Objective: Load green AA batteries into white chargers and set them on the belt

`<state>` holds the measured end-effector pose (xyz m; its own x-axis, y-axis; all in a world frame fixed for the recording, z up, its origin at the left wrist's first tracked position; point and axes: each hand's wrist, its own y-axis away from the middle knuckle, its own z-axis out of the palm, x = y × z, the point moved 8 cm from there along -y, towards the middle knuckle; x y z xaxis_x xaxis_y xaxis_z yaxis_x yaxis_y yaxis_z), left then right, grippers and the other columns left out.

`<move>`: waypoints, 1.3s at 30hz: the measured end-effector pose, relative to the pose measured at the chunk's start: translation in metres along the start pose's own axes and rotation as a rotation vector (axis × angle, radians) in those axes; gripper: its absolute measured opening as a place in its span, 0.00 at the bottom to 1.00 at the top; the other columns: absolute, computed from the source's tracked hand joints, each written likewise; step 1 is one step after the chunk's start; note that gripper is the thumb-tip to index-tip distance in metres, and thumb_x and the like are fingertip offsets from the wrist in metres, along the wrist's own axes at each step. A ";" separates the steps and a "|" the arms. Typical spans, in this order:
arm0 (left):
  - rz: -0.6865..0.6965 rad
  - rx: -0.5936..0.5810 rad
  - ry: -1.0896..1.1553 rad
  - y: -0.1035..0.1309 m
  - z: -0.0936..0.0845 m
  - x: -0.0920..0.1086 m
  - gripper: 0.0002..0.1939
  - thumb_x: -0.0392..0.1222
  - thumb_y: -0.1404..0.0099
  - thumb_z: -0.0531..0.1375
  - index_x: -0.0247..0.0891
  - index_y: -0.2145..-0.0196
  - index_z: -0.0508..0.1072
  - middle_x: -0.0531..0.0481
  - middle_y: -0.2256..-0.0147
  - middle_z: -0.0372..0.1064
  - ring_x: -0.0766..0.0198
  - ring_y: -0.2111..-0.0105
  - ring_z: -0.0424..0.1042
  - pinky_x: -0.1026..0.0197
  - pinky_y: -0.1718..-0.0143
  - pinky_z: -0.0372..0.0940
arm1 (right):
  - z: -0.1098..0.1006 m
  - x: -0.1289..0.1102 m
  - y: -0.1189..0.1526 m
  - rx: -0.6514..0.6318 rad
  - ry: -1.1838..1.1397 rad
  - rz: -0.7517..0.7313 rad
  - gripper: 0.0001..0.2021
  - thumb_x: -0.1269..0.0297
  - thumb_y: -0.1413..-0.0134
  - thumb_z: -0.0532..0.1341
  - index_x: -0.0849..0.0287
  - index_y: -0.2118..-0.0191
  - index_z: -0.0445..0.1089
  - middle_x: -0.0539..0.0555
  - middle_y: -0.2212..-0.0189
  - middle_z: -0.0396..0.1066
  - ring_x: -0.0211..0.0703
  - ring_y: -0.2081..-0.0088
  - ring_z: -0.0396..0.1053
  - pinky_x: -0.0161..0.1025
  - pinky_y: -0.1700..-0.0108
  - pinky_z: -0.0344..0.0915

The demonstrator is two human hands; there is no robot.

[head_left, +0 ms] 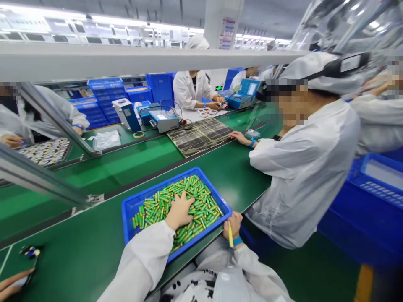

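Observation:
A blue plastic tray (125,218) full of small green cylindrical batteries with gold-coloured ends (201,197) sits on the green bench. My left hand (180,212) rests on the batteries near the tray's middle, fingers spread and pointing away from me. Whether any battery is under its palm is hidden. At the tray's right front corner, my right hand (234,222) is closed, with a slim yellow pen-like stick (231,235) in it. Its fingers are close to or touching the rim; exact contact is unclear. A blue band circles my right wrist.
A co-worker in white (302,159) sits close on my right, a hand on the bench. Beyond lie a dark gridded board (200,134) and blue instrument boxes (163,121). A slanted metal frame post (56,117) stands at left. Another person's fingers (15,280) show lower left.

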<state>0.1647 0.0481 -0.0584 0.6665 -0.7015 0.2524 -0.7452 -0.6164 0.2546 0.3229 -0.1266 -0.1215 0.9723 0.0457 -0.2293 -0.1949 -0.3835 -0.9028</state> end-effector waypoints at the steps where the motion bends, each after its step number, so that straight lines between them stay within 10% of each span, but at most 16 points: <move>1: 0.007 -0.002 0.013 0.000 -0.001 -0.001 0.30 0.38 0.47 0.63 0.44 0.45 0.69 0.36 0.42 0.54 0.37 0.46 0.63 0.39 0.51 0.67 | -0.001 0.000 -0.005 -0.061 -0.018 -0.020 0.07 0.70 0.44 0.53 0.57 0.66 0.68 0.55 0.69 0.72 0.48 0.65 0.68 0.49 0.62 0.66; 14: 0.062 -0.034 0.184 -0.005 -0.007 -0.020 0.17 0.39 0.46 0.67 0.39 0.57 0.77 0.44 0.53 0.63 0.55 0.59 0.72 0.55 0.54 0.67 | 0.009 0.044 -0.083 -0.370 0.119 -0.422 0.14 0.70 0.46 0.58 0.55 0.81 0.62 0.49 0.85 0.61 0.37 0.79 0.56 0.39 0.73 0.53; 20: 0.074 -0.029 0.296 -0.005 -0.018 -0.024 0.15 0.29 0.51 0.64 0.37 0.63 0.76 0.45 0.58 0.65 0.57 0.64 0.71 0.58 0.61 0.65 | 0.044 0.095 -0.163 -0.152 0.018 0.011 0.15 0.67 0.46 0.56 0.56 0.82 0.66 0.50 0.86 0.64 0.37 0.81 0.57 0.38 0.75 0.52; 26: 0.053 0.079 0.527 -0.003 -0.033 -0.038 0.15 0.25 0.55 0.63 0.36 0.67 0.75 0.50 0.63 0.69 0.58 0.61 0.70 0.60 0.56 0.62 | 0.183 0.084 -0.183 -0.132 -0.787 0.893 0.12 0.60 0.51 0.57 0.58 0.79 0.68 0.51 0.83 0.70 0.37 0.80 0.64 0.36 0.74 0.61; 29: -0.001 0.146 0.674 -0.003 -0.036 -0.051 0.14 0.27 0.55 0.65 0.35 0.69 0.73 0.51 0.64 0.71 0.60 0.60 0.70 0.61 0.54 0.61 | 0.236 0.075 -0.173 -0.162 -0.910 1.072 0.13 0.56 0.49 0.54 0.57 0.78 0.64 0.49 0.86 0.67 0.36 0.85 0.62 0.34 0.80 0.59; 39: -0.197 0.174 1.063 -0.006 -0.033 -0.059 0.09 0.36 0.50 0.64 0.34 0.68 0.72 0.55 0.69 0.68 0.68 0.69 0.67 0.66 0.65 0.62 | 0.259 0.114 -0.137 -0.251 -1.027 1.232 0.12 0.55 0.53 0.59 0.58 0.77 0.62 0.45 0.86 0.65 0.32 0.83 0.63 0.30 0.80 0.58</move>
<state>0.1303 0.1048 -0.0434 0.3914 0.0306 0.9197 -0.5603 -0.7849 0.2646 0.4267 0.1698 -0.1180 -0.2602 0.1374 -0.9557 -0.6234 -0.7798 0.0576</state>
